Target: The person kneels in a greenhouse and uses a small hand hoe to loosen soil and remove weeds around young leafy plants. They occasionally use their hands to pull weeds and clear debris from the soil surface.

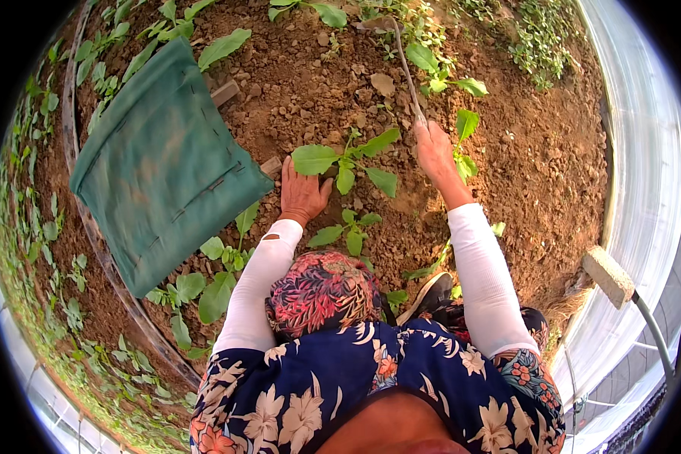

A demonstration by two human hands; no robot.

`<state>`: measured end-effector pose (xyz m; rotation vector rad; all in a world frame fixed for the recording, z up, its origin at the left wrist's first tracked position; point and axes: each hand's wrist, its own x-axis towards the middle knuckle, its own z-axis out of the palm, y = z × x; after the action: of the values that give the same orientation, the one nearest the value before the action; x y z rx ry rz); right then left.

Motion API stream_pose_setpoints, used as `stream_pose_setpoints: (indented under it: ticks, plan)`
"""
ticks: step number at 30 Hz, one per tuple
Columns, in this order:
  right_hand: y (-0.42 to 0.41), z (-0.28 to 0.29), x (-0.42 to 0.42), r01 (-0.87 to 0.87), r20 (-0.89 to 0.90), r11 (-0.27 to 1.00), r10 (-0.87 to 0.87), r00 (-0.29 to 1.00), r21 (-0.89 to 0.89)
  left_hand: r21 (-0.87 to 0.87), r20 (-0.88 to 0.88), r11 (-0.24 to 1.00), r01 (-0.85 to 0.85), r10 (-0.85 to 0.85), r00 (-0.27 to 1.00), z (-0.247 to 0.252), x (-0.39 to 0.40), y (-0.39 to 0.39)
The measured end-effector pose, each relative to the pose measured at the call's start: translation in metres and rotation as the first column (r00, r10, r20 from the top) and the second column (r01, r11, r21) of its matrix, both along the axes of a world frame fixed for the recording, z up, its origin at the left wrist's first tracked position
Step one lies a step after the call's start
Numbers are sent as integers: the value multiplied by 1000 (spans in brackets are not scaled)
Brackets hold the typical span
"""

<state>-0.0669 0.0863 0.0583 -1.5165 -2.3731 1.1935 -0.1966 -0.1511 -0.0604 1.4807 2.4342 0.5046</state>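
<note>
My right hand (436,148) is closed around the handle end of a long, thin hand hoe (406,62). Its flat metal blade lies at the soil near weeds at the top. My left hand (303,190) rests on the soil with the thumb spread, holding nothing that I can see. Just right of it stands a young leafy plant (346,159), one leaf reaching over my fingertips. A smaller seedling (352,231) grows nearer to me. A green fabric-covered stool seat (170,170) with wooden parts (271,165) stands just left of my left hand.
A dark drip hose (99,244) curves down the left side, with rows of seedlings beyond. Low weeds (542,40) grow at the upper right. Plastic sheeting (641,142) borders the bed on the right, near a pale block (608,276) on a curved rod.
</note>
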Motion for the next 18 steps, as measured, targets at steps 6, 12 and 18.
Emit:
stream_pose_setpoints:
  ticks: [6, 12, 18]
  plan:
    - [-57, -1, 65, -30, 107, 999, 31, 994, -10, 72, -93, 997, 3, 4, 996, 1, -2, 6]
    - [-82, 16, 80, 40, 75, 996, -34, 997, -78, 79, -80, 997, -6, 12, 997, 2, -5, 5]
    - [-79, 8, 83, -3, 111, 999, 9, 994, -51, 102, -68, 995, -14, 21, 997, 2, -1, 2]
